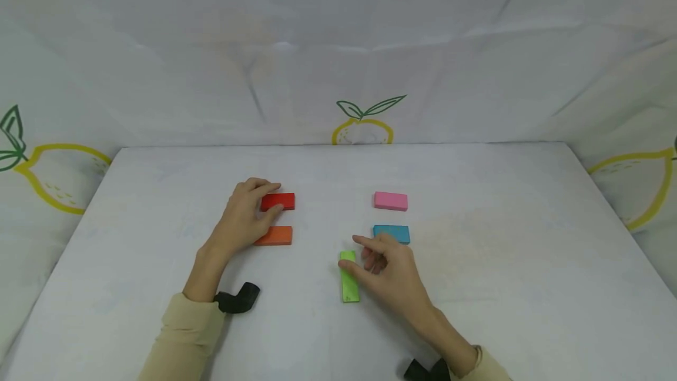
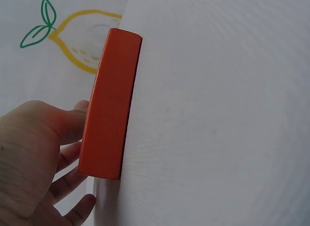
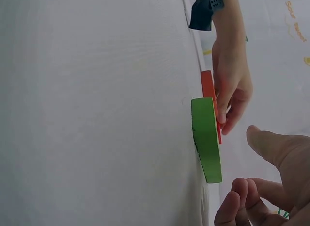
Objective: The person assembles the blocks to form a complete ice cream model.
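Note:
My left hand [image 1: 242, 216] reaches over the orange block [image 1: 277, 236] to the red block [image 1: 275, 200], thumb at its near edge, index finger just beyond its far edge with a narrow gap. In the left wrist view the orange block [image 2: 110, 104] hides part of the hand [image 2: 29, 158]. My right hand [image 1: 394, 278] is beside the upright-lying green block [image 1: 349, 287], thumb over its upper part, thumb and index finger apart. It partly covers the blue block [image 1: 394, 232]. The right wrist view shows the green block [image 3: 207, 138] apart from the hand [image 3: 286, 172].
A pink block [image 1: 391, 201] lies behind the blue one on the white table [image 1: 502, 251]. Black devices are on both wrists, one [image 1: 239, 298] at the left sleeve. A white cloth with lemon prints [image 1: 317, 75] hangs behind and at the sides.

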`<state>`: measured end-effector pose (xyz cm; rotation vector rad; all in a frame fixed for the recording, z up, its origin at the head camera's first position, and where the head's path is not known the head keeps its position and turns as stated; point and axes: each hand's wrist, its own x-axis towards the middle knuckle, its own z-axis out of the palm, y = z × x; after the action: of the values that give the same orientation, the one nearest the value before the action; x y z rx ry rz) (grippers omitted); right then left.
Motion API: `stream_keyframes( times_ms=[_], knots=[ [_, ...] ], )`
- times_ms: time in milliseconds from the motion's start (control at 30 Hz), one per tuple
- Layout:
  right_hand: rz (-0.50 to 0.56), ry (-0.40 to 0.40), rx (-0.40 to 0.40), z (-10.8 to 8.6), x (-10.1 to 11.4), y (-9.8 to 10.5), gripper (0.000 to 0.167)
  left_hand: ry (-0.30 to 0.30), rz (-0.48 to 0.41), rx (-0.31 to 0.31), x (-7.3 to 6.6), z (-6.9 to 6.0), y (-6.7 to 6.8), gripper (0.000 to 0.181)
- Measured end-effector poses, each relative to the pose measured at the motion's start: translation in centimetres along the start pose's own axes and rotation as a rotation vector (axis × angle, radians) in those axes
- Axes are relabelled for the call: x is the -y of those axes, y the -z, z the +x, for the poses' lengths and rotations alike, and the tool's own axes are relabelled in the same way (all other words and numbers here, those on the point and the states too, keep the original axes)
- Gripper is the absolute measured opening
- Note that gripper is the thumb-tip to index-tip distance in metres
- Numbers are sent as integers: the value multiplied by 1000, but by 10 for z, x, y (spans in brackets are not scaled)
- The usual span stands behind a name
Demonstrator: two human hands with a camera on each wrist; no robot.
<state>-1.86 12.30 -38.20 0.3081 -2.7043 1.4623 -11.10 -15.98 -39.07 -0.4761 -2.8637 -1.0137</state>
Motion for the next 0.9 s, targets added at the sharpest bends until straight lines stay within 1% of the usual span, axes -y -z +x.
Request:
stream_keyframes(
  times_ms=[233, 367, 600, 900],
  knots=[
    [20, -135, 45, -10, 7, 0, 49, 25, -1, 43, -2, -1, 2, 44],
    [24, -187, 73, -12, 9, -1, 52, 28, 3, 55, -2, -1, 3, 43],
    [-14, -169, 106, -13, 9, -3, 55, 25, 15, 65, -1, -2, 4, 42],
    [-72, -204, 116, -12, 13, -8, 60, 21, 21, 57, 1, -2, 2, 39]
  ],
)
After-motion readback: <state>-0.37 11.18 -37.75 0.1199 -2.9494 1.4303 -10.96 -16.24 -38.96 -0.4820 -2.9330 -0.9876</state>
